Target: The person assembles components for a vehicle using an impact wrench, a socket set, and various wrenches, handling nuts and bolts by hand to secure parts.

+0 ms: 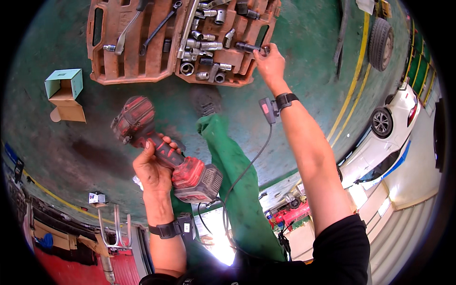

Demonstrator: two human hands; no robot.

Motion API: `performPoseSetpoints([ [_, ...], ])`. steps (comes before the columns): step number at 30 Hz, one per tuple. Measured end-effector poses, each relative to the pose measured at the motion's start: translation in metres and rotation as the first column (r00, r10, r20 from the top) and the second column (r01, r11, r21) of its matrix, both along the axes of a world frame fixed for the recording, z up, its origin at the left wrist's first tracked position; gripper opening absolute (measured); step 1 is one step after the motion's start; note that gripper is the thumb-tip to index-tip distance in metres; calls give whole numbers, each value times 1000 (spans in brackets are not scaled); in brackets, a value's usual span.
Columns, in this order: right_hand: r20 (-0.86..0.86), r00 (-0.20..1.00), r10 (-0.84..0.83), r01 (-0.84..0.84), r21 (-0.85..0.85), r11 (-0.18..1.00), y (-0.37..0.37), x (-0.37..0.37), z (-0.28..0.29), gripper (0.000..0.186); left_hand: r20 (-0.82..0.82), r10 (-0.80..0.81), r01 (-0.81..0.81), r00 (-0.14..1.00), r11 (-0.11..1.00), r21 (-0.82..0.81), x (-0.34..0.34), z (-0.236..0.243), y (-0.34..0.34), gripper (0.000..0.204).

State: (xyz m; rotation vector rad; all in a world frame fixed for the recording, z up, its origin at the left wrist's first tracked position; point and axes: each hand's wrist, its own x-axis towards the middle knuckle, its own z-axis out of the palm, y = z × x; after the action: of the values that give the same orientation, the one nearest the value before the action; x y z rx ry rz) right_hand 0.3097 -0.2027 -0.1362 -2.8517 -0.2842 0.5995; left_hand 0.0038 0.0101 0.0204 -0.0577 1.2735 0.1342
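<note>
1. Down on the green floor [294, 80] lies an open orange tool case [142, 61], its two halves spread flat at the top of the view.
2. Loose sockets [202, 47], a ratchet [187, 28] and wrenches [159, 26] sit in the case's moulded slots.
3. The right hand [270, 64] reaches to the case's right edge, its grip closed by the fingertips on a dark socket [247, 47] that lies at the rim.
4. The left hand [153, 168] is wrapped tight round the handle of a red impact wrench [161, 147], held above the floor, well apart from the case.
5. The wrench's head points up and left; its battery [199, 180] sits at the lower right, just beside the wrist.
6. Both wrists wear black bands [285, 99], with a thin cable [247, 171] running from the right one.
7. A green trouser leg [232, 175] and dark shoe [206, 100] stand between the arms.
8. An open cardboard box [65, 92] lies left of the case.
9. A white car [394, 137] is parked at the right.
</note>
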Motion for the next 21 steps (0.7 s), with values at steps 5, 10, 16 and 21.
performPoseSetpoints([
  [5, -23, 978, 208, -209, -88, 974, 35, -18, -12, 32, -9, -12, 12, 1000, 1000, 13, 3, -1, -2, 35],
  [10, -252, 962, 103, -148, -168, 975, 67, -22, -24, 46, -3, -7, 8, 1000, 1000, 18, 3, 0, -4, 35],
  [16, -226, 974, 2, -11, -41, 999, 68, -34, -45, 53, -6, 18, -17, 1000, 1000, 20, 5, 0, -5, 35],
  [21, -235, 972, 7, -15, -32, 999, 70, -26, -39, 45, -19, 68, -68, 998, 998, -7, 7, 0, -5, 33],
])
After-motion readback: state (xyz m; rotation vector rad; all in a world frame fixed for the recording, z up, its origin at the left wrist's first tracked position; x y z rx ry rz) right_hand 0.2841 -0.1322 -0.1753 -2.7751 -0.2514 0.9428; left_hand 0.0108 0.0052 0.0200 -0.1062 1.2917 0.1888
